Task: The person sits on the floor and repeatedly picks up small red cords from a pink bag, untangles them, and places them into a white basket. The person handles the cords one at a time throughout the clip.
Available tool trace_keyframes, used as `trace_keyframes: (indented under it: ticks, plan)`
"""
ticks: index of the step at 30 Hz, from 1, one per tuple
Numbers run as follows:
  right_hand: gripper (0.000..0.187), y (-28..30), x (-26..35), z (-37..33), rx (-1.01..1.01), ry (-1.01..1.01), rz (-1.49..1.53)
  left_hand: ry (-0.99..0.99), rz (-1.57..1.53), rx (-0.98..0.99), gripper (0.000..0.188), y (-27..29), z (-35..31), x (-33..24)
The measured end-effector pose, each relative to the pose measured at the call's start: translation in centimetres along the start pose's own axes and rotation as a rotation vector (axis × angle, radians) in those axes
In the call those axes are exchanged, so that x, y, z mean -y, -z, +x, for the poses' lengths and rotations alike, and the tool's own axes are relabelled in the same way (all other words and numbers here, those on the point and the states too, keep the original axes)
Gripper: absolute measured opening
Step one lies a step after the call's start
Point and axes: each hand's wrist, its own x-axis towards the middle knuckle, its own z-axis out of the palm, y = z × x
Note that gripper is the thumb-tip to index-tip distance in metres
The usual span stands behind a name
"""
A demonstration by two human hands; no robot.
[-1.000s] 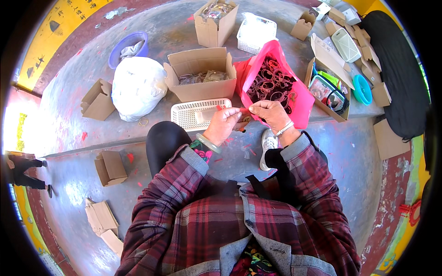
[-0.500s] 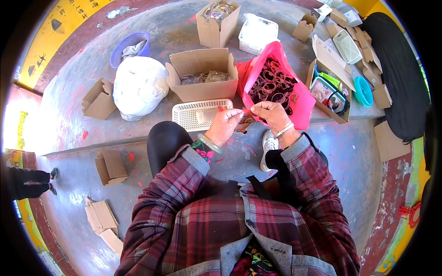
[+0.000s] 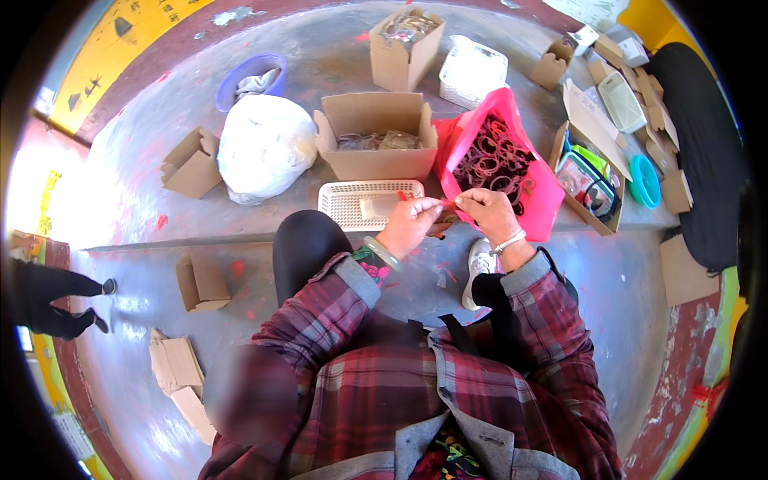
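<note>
Close together in front of my knees, my left hand (image 3: 408, 226) and my right hand (image 3: 490, 214) both pinch, fingertips nearly meeting. Something small and reddish shows between them, too small to make out. A dark brown-orange bit hangs under the left fingers, mostly hidden. Just beyond the left hand lies a white perforated plastic basket (image 3: 336, 210) with a small clear packet (image 3: 376, 209) in it. Right behind my right hand, a bright pink bag (image 3: 546, 200) gapes, full of dark and pink elastic-looking loops (image 3: 492, 156).
An open cardboard box (image 3: 376, 166) of clear packets stands behind the basket, beside a stuffed white bag (image 3: 268, 148). A purple basin (image 3: 228, 92), a white lidded basket (image 3: 474, 70), a box of mixed items (image 3: 596, 216) and a teal basin (image 3: 644, 182) stand around. Another person's legs (image 3: 60, 296) are at left.
The whole view has shifted, so the scene sits further right. My hands stay pinched together at the same spot by the bag. The other person's legs have moved a little apart.
</note>
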Motion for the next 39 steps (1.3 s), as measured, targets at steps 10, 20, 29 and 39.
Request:
trace_keyframes:
  ticks: [10, 20, 29, 39]
  plan:
    - [0.012, -0.8, 3.0, -1.8, -0.247, 0.325, -0.269, 0.014, 0.183, -0.061, 0.02, 1.8, 0.2, 1.6]
    - [0.005, -2.8, 4.3, -6.2, -0.251, 0.56, -0.384, 0.067, 0.311, -0.125, 0.021, -0.3, -2.9, -0.8]
    - [0.005, -4.6, 3.8, -9.5, -0.169, 0.579, -0.348, 0.206, 0.003, -0.197, 0.021, 0.0, -7.1, 2.9]
    - [0.013, -6.2, 2.4, -9.6, -0.073, 0.494, -0.503, 0.083, 0.295, -0.288, 0.02, 1.4, -5.7, 4.8]
